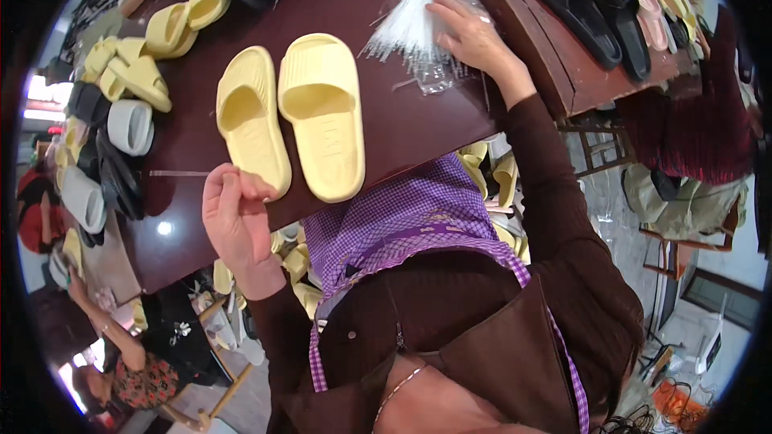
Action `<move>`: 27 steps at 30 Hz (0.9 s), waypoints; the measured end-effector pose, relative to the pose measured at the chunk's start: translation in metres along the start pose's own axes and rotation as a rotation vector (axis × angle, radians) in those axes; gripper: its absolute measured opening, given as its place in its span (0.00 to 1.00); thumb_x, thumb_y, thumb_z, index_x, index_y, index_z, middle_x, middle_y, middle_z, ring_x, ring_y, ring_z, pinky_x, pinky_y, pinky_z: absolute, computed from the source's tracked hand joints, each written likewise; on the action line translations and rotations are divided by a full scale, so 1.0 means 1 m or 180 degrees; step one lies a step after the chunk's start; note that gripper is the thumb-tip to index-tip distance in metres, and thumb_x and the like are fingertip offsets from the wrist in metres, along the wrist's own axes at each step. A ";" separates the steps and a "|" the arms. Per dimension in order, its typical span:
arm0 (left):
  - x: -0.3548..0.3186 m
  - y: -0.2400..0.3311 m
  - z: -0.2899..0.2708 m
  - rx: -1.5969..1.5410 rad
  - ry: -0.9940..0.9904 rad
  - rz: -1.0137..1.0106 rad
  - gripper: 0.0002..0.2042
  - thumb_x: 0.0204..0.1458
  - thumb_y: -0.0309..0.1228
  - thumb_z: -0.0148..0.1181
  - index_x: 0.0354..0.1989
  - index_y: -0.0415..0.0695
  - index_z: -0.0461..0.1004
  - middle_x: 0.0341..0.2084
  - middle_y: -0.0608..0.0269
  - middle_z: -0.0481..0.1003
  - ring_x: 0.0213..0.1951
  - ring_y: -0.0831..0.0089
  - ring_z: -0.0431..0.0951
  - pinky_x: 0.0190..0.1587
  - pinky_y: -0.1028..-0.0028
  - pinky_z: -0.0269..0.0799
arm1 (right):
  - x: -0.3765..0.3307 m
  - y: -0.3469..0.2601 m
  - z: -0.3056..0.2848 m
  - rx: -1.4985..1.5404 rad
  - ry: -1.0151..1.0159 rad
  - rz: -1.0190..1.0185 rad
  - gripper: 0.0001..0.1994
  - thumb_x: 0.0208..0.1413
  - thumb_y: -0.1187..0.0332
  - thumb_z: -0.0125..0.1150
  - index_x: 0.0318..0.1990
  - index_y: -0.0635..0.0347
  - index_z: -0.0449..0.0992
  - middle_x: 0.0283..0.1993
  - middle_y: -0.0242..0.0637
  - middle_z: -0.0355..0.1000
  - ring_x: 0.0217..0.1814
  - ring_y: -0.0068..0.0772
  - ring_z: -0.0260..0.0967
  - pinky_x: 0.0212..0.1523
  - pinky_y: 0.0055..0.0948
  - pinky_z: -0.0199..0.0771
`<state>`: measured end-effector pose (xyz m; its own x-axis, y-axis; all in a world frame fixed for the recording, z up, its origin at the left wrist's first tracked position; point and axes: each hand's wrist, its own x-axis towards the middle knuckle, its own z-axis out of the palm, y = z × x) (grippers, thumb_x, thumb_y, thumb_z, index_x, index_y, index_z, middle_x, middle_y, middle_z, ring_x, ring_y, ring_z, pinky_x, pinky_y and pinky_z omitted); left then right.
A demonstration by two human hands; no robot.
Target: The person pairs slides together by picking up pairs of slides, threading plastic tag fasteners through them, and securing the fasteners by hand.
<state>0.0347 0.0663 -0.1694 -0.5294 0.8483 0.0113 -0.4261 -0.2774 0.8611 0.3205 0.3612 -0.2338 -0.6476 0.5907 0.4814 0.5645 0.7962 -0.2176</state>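
Observation:
A pair of pale yellow slide slippers lies side by side at the table's near edge, toes pointing away: the left slipper (265, 149) and the right slipper (331, 149). Beside the left slipper's heel is my left hand (239, 221), its thumb and fingers pinched on a thin clear plastic strip (181, 174) that sticks out to the left. My right hand (474, 38) lies over a bundle of thin whitish plastic strips (406, 22) in a clear bag (438, 80). Its fingers are stretched and apart, touching the bundle.
More yellow slippers (169, 30), a white slipper (130, 127) and black ones line the left side of the dark red table (181, 249). A raised brown surface (555, 48) with black slippers (575, 12) stands at right. Other people work at left and right.

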 end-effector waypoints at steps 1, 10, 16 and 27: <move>0.000 0.004 0.003 -0.0021 0.0002 -0.0167 0.05 0.58 0.24 0.51 0.39 0.35 0.70 0.19 0.61 0.68 0.23 0.70 0.71 0.30 0.70 0.73 | -0.002 -0.001 -0.007 0.0100 -0.0021 -0.0043 0.21 0.53 0.69 0.59 0.56 0.55 0.69 0.62 0.43 0.63 0.62 0.49 0.60 0.60 0.39 0.61; 0.005 -0.014 0.045 0.0395 -0.0392 -0.0955 0.07 0.58 0.25 0.51 0.37 0.33 0.71 0.20 0.61 0.70 0.21 0.75 0.70 0.26 0.75 0.69 | 0.003 -0.129 -0.083 0.0913 0.0429 -0.0564 0.14 0.46 0.80 0.57 0.43 0.63 0.76 0.37 0.40 0.75 0.40 0.41 0.72 0.42 0.32 0.71; -0.002 -0.015 0.073 0.0523 -0.1201 -0.1412 0.06 0.56 0.24 0.52 0.37 0.33 0.72 0.21 0.64 0.71 0.22 0.78 0.70 0.27 0.79 0.68 | 0.010 -0.176 -0.080 0.1267 -0.0041 -0.1576 0.12 0.39 0.78 0.60 0.37 0.63 0.76 0.31 0.35 0.73 0.33 0.35 0.70 0.36 0.30 0.70; -0.018 0.000 0.045 0.2838 -0.1355 -0.0147 0.06 0.54 0.22 0.54 0.37 0.34 0.74 0.24 0.64 0.75 0.25 0.83 0.72 0.29 0.82 0.67 | 0.020 -0.170 -0.064 0.1022 -0.0216 -0.1630 0.10 0.37 0.78 0.60 0.32 0.63 0.74 0.31 0.37 0.72 0.34 0.37 0.69 0.36 0.31 0.71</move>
<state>0.0774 0.0714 -0.1470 -0.1438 0.9896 -0.0007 0.3613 0.0531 0.9309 0.2441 0.2291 -0.1331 -0.8332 0.1208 0.5396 -0.0032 0.9748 -0.2231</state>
